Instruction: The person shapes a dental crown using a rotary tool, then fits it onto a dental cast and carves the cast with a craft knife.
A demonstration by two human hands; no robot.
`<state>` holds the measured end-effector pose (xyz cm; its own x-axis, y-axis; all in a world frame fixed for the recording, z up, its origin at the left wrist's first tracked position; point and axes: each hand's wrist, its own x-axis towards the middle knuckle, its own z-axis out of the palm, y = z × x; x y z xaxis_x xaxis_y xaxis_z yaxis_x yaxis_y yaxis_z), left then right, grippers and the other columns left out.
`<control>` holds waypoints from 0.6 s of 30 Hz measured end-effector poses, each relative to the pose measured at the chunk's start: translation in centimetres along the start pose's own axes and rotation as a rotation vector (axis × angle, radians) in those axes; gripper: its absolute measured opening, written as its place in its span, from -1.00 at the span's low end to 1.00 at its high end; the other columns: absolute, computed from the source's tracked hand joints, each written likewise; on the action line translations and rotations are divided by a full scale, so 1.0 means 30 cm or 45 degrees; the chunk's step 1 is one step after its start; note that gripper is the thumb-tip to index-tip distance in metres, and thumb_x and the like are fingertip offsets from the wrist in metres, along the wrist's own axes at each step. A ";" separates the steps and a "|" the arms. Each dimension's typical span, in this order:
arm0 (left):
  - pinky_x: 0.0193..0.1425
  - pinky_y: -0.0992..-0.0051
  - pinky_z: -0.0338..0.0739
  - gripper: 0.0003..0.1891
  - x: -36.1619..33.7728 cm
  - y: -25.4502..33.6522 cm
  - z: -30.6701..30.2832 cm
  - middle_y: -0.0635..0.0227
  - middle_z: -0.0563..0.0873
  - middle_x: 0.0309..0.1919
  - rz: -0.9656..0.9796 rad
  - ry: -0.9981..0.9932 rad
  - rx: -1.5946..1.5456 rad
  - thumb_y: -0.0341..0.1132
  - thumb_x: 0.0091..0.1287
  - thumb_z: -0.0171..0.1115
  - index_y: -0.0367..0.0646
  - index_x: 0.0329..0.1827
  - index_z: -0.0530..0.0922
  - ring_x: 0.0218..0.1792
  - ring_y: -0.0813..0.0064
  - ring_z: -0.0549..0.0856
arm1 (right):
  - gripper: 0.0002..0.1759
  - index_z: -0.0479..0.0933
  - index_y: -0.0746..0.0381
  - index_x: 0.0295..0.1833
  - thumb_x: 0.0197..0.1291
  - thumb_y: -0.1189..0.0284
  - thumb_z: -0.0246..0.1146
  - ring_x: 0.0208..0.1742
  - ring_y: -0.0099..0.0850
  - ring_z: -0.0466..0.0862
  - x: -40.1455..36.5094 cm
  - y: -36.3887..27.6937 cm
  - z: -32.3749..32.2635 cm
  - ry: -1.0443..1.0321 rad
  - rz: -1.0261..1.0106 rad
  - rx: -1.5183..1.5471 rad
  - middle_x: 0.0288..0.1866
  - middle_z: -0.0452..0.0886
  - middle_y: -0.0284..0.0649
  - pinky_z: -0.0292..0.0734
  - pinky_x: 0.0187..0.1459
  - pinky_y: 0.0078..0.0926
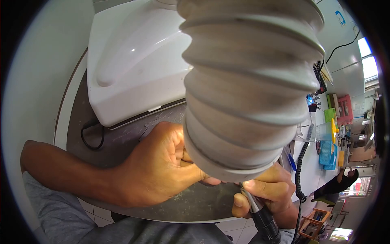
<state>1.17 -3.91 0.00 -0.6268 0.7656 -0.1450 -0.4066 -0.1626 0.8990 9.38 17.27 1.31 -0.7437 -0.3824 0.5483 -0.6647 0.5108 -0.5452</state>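
Observation:
My right hand (pixel 273 188) grips a rotary handpiece (pixel 265 223) with a metal nose and a black body, pen-like, its nose pointing up and left. To the left, my left hand (pixel 156 171) is closed, thumb against curled fingers. Whatever those fingers hold is hidden behind a wide ribbed grey hose (pixel 248 81). The hose hangs down from above, its round mouth just over both hands. The handpiece tip ends near the left fingertips; whether it touches anything cannot be made out.
A white machine housing (pixel 138 69) stands on the dark, dusty tabletop (pixel 122 142) at the back left. A black coiled cord (pixel 301 171) runs down on the right. Farther right are blue baskets (pixel 326 153) and a pink container (pixel 345 110). A person in black (pixel 335 185) sits beyond.

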 end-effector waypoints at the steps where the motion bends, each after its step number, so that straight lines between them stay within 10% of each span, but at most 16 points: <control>1: -0.01 0.54 0.71 -0.87 -0.002 -0.003 -0.001 0.20 0.78 -0.20 0.042 -0.033 0.055 -0.59 0.32 0.27 -0.43 -0.10 0.60 -0.16 0.51 0.77 | -0.60 0.53 0.27 -0.03 0.04 0.49 0.52 -0.06 0.00 0.78 -0.001 0.000 0.002 0.003 -0.010 0.004 -0.30 0.67 -0.16 0.74 -0.27 -0.35; 18: 0.01 0.53 0.71 -0.86 -0.008 -0.012 0.007 0.23 0.76 -0.20 0.108 -0.011 -0.005 -0.57 0.33 0.28 -0.41 -0.09 0.58 -0.15 0.51 0.76 | -0.59 0.54 0.27 -0.02 0.04 0.46 0.53 -0.05 0.00 0.78 0.007 -0.004 -0.006 -0.008 0.003 -0.020 -0.29 0.68 -0.17 0.74 -0.26 -0.34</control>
<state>1.61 -3.91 -0.21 -0.6536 0.7541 -0.0648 -0.3547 -0.2295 0.9064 9.31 17.26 1.60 -0.7460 -0.3857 0.5429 -0.6615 0.5241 -0.5365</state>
